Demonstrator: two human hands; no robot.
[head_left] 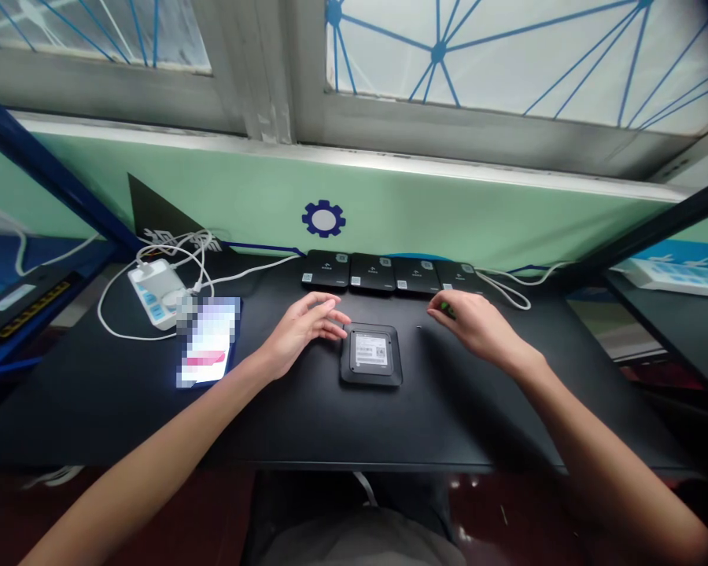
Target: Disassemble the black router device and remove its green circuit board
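A black square device (347, 369) lies flat on the black table, its label (370, 351) facing up. My left hand (305, 330) hovers at its upper left corner, fingers loosely spread and holding nothing. Whether the fingertips touch the casing I cannot tell. To the right of the device, my right hand (477, 324) is closed around a small green-and-black handle (447, 307), mostly hidden by the fingers. A tiny metallic piece (418, 326) shows on the table between the device and my right hand.
Several black boxes (326, 271) stand in a row at the back, against the green panel (241, 196). A lit phone (209, 342) lies at left, beside a white power strip (156, 295) with tangled cables. Another white cable (510, 291) loops at the back right.
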